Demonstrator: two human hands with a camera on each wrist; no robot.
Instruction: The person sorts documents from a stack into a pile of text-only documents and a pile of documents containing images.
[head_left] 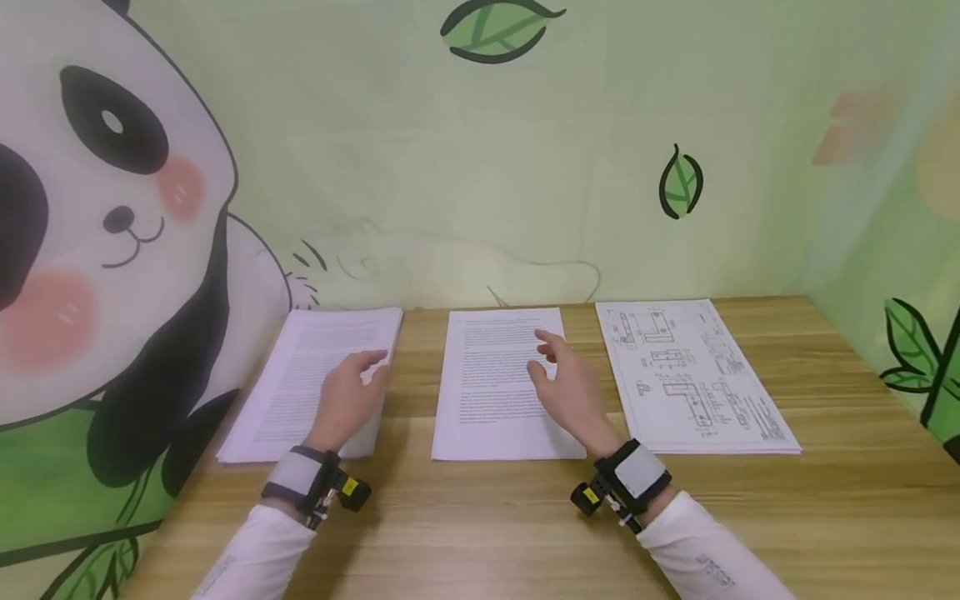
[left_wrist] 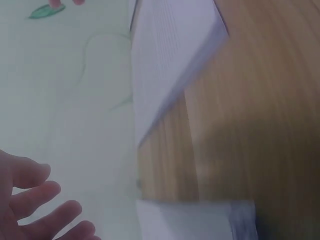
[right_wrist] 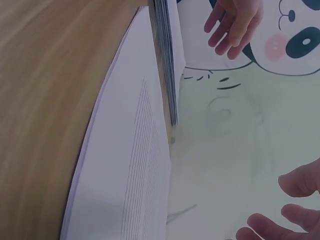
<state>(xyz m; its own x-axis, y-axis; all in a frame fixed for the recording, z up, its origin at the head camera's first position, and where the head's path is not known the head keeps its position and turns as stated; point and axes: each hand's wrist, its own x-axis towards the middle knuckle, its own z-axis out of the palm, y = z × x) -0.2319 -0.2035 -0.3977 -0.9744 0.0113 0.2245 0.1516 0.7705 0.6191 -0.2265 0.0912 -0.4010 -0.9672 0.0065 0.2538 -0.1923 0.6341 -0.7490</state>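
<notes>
Three stacks of paper lie in a row on a wooden table. My left hand point(head_left: 348, 400) hovers over the left stack of printed text point(head_left: 300, 375), fingers relaxed and holding nothing. Above the right edge of the middle text stack point(head_left: 487, 383) is my right hand point(head_left: 572, 390), its fingers loosely bent and apart. The right stack point(head_left: 690, 375) has a technical drawing with several part views on its top sheet. In the right wrist view the middle stack point(right_wrist: 120, 150) looks thinner than the left stack point(right_wrist: 167, 55). Both hands appear raised off the paper.
The wooden table point(head_left: 480, 525) runs up to a pale green backdrop point(head_left: 465, 183) printed with leaves and a large panda point(head_left: 172, 250) at the left. Each wrist carries a strapped camera. Strips of bare wood separate the stacks.
</notes>
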